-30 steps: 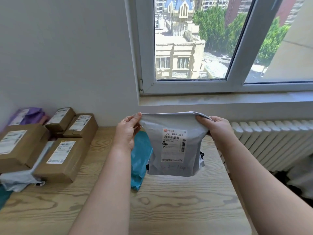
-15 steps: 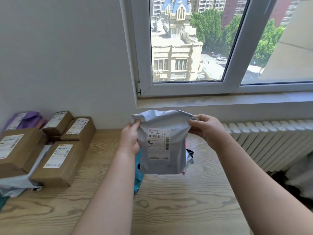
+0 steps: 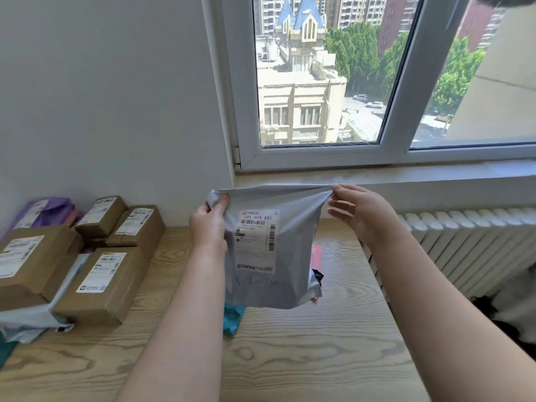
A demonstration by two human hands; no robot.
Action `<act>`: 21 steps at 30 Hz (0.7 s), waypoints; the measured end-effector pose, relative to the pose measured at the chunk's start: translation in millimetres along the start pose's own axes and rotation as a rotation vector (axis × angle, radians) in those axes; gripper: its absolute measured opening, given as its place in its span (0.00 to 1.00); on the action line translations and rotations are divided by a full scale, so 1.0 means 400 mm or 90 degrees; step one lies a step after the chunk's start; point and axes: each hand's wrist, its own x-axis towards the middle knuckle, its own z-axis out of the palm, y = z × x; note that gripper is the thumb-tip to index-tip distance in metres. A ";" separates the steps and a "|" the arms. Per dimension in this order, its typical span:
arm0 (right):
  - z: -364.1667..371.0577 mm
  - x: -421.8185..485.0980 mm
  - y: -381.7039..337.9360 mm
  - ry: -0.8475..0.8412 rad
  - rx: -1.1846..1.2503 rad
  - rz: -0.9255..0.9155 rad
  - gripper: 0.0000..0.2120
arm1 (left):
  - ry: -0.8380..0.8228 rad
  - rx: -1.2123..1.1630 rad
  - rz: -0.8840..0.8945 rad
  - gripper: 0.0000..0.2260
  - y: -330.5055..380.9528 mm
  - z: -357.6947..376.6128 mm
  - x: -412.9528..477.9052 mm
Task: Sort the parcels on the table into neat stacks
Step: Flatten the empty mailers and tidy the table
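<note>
A grey plastic mailer bag [image 3: 293, 256] with a white shipping label hangs upright above the wooden table [image 3: 290, 358]. My left hand [image 3: 208, 224] grips its top left corner. My right hand [image 3: 356, 210] pinches the top right corner, pulling the top edge taut. Behind and below the bag lie a teal mailer [image 3: 232, 317] and a pink parcel [image 3: 316, 252], both mostly hidden. Several brown cardboard boxes [image 3: 104, 280] with labels sit grouped at the table's left, on a pale grey mailer [image 3: 26, 320].
A purple mailer [image 3: 49, 211] lies against the wall behind the boxes. A white radiator [image 3: 470, 250] runs along the table's right edge under the window sill [image 3: 406, 175]. Dark items lie on the floor at the right.
The bag has been spread wider and held a little higher, its top edge now stretched straight between both hands. My right hand moved right. A pink parcel now shows behind the bag.
</note>
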 end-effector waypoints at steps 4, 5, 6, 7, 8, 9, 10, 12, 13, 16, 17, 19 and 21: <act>0.013 0.002 0.018 0.047 0.089 0.031 0.04 | -0.008 -0.038 -0.031 0.05 0.003 -0.001 -0.005; 0.015 0.002 0.024 0.050 0.102 0.025 0.04 | -0.011 -0.052 -0.038 0.05 0.003 0.001 -0.008; 0.015 0.003 0.029 0.045 0.112 0.017 0.04 | -0.014 -0.070 -0.045 0.06 0.003 0.003 -0.013; 0.015 0.003 0.036 0.030 0.118 0.010 0.04 | -0.015 -0.089 -0.052 0.05 0.003 0.006 -0.017; 0.014 0.001 0.044 0.002 0.120 0.007 0.06 | -0.013 -0.106 -0.062 0.05 0.004 0.011 -0.022; 0.014 -0.001 0.055 -0.035 0.114 0.009 0.10 | -0.008 -0.116 -0.075 0.06 0.005 0.016 -0.025; 0.014 -0.006 0.066 -0.075 0.096 0.019 0.16 | 0.000 -0.122 -0.093 0.07 0.007 0.022 -0.028; 0.014 -0.018 0.094 -0.141 0.019 0.047 0.25 | 0.008 -0.128 -0.123 0.09 0.011 0.032 -0.030; 0.014 -0.024 0.110 -0.161 -0.030 0.055 0.26 | 0.006 -0.131 -0.128 0.10 0.013 0.036 -0.031; 0.025 -0.032 0.139 -0.105 -0.060 0.053 0.19 | -0.002 -0.113 -0.125 0.10 0.013 0.048 -0.043; 0.031 -0.032 0.138 -0.053 -0.042 0.045 0.16 | -0.002 -0.108 -0.117 0.09 0.011 0.049 -0.046; 0.038 -0.030 0.129 0.007 -0.014 0.023 0.09 | 0.008 -0.079 -0.082 0.08 0.012 0.049 -0.053; 0.044 -0.031 0.112 0.018 -0.008 0.000 0.04 | 0.014 -0.034 -0.023 0.07 0.015 0.045 -0.054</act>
